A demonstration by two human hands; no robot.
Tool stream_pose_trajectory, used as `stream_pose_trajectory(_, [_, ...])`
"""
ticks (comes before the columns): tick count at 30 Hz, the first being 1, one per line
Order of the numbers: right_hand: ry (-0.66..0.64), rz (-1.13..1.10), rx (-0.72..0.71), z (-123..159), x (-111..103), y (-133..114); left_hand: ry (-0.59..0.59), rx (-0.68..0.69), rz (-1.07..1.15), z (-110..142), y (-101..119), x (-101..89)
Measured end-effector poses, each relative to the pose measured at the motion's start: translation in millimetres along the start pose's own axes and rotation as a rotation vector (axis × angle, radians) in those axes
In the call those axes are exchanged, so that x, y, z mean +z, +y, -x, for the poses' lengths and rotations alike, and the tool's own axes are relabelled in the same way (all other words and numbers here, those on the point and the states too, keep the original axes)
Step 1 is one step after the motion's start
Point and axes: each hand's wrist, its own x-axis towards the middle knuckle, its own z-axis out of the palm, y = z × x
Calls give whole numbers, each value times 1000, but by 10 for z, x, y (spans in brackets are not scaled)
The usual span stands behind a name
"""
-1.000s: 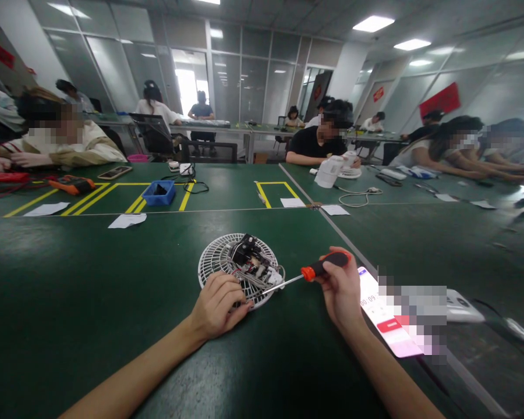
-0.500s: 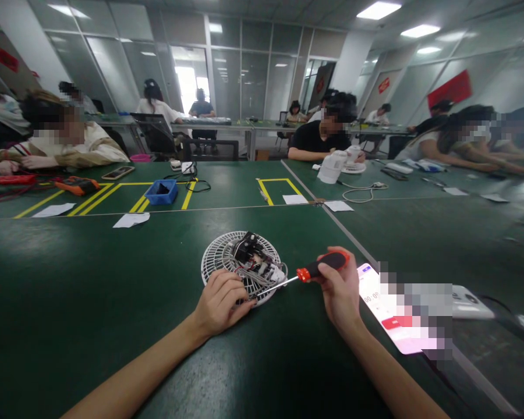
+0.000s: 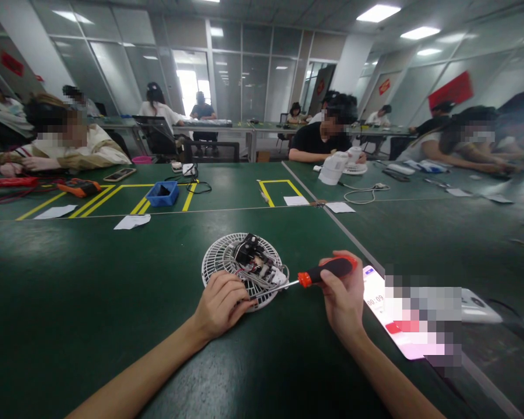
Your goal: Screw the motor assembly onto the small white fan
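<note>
A white round fan grille (image 3: 218, 256) lies on the green table in front of me, with a black motor (image 3: 247, 249), wires and a white plastic part on top. My right hand (image 3: 343, 291) is closed round the red and black handle of a screwdriver (image 3: 332, 272). Its metal shaft slants down left across the grille's near edge. My left hand (image 3: 224, 299) rests at the grille's near left rim. Its thumb and forefinger are pinched together by the screwdriver's tip; anything between them is hidden.
A lit phone (image 3: 402, 320) lies right of my right hand, beside a white object (image 3: 480, 305). Farther off are a blue bin (image 3: 162, 194), paper slips (image 3: 132, 222), yellow tape marks and an orange meter (image 3: 79, 187). Several people sit working around the tables.
My right hand and the screwdriver have shifted slightly to the right, the tip still near my left fingers. The left hand and grille stay nearly the same.
</note>
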Motion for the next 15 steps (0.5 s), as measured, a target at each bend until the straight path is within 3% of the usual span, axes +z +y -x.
stream_pose_trajectory(4, [72, -67, 13, 32, 38, -19, -6, -32, -5, 13, -4, -1])
stream_pose_trajectory(8, [66, -176, 120, 12, 64, -81, 8, -52, 16, 48, -24, -1])
stream_pose_trajectory(11, [-60, -205, 244, -72, 8, -144, 52, -119, 54, 69, -55, 2])
stream_pose_trajectory(15, [-275, -78, 397, -228, -150, -210, 157, -210, 64, 63, -85, 10])
